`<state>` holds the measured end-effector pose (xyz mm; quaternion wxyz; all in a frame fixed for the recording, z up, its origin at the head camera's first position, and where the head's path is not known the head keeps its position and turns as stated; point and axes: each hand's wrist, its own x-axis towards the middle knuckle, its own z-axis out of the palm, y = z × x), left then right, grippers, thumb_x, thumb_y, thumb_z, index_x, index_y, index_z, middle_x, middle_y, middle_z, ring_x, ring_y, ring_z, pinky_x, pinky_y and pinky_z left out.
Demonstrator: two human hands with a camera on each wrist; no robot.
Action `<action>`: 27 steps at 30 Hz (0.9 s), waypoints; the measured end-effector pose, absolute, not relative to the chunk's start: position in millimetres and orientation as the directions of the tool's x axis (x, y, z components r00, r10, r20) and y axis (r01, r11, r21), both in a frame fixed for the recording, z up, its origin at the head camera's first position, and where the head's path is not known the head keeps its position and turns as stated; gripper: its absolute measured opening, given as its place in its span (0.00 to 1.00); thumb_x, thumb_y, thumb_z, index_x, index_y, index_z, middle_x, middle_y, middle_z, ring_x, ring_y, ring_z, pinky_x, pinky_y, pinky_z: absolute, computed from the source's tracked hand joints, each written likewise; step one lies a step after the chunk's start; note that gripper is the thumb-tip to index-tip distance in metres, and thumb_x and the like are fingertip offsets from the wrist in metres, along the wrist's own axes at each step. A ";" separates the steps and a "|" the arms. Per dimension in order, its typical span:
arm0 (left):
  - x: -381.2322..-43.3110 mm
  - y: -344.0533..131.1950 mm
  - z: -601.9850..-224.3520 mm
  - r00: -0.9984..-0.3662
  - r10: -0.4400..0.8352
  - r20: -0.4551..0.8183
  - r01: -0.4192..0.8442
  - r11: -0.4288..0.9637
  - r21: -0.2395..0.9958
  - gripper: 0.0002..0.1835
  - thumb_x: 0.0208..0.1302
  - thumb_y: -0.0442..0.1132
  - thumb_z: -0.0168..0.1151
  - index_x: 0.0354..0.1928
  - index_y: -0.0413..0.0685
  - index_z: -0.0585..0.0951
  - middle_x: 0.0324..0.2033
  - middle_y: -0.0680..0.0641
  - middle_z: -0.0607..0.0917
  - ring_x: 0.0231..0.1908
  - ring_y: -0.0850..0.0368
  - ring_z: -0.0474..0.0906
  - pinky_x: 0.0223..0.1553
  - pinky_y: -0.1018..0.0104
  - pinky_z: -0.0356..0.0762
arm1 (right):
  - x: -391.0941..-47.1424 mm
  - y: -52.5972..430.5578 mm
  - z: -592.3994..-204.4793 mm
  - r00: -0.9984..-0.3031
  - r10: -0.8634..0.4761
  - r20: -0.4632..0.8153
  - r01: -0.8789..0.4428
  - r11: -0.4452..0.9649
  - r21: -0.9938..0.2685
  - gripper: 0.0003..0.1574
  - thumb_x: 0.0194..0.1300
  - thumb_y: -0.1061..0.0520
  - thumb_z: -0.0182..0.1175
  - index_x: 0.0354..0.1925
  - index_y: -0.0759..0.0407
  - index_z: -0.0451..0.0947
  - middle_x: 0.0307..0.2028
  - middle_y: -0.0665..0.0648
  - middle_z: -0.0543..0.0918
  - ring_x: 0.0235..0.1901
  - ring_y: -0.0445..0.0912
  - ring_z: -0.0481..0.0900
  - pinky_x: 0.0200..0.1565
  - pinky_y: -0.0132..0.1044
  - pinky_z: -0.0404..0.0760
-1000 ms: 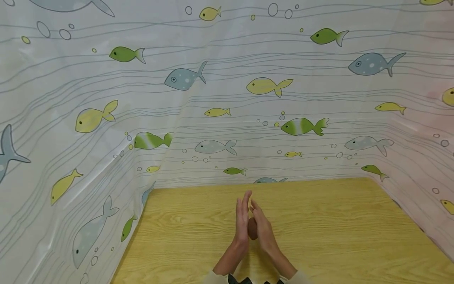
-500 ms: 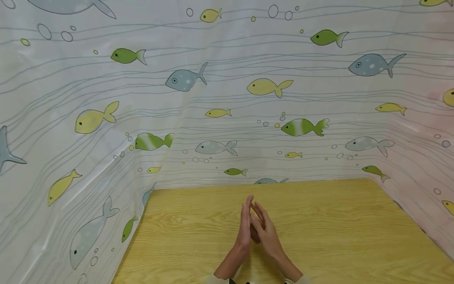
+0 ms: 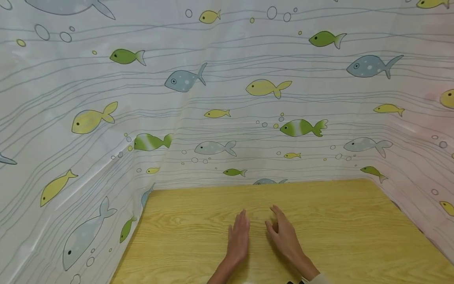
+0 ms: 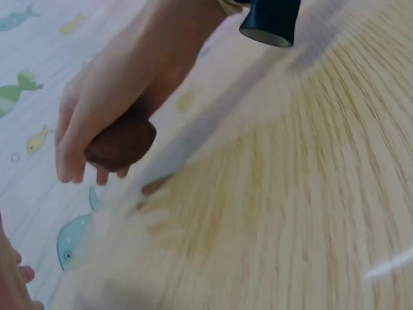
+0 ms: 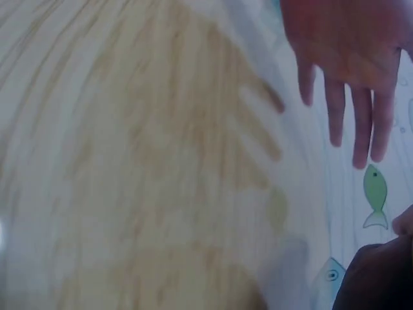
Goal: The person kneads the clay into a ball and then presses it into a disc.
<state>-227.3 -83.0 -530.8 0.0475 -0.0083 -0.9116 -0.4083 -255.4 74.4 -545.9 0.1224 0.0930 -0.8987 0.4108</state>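
Note:
A dark brown, smooth, clay-like lump (image 4: pixel 122 142) sits in my right hand (image 3: pixel 288 238), gripped between the thumb and fingers. In the head view the hand hides nearly all of it. The right wrist view catches part of the lump (image 5: pixel 377 278) at the lower right corner. My left hand (image 3: pixel 238 238) is held up to the left, its fingers straight and nothing in it. The right wrist view shows that bare palm (image 5: pixel 352 45). A gap separates the two hands, both above the table (image 3: pixel 191 221).
The light wood-grain table is glossy and mirrors the hands. White sheeting printed with fish (image 3: pixel 213 90) stands along its back, left and right sides. A dark cylindrical piece (image 4: pixel 271 22) shows near the right wrist.
The hands were pressed palm to palm around the lump. They have come apart, the right hand moving right with the lump in its grip and the left hand slightly left.

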 end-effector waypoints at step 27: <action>-237.3 -108.5 -582.0 -0.936 -0.007 0.352 0.142 0.908 0.394 0.27 0.68 0.59 0.35 0.66 0.61 0.60 0.68 0.54 0.58 0.69 0.47 0.51 0.64 0.38 0.40 | -272.7 85.9 -562.0 -0.916 -0.183 0.357 -0.314 0.881 -0.353 0.36 0.67 0.40 0.43 0.65 0.57 0.58 0.66 0.61 0.60 0.66 0.62 0.56 0.61 0.61 0.58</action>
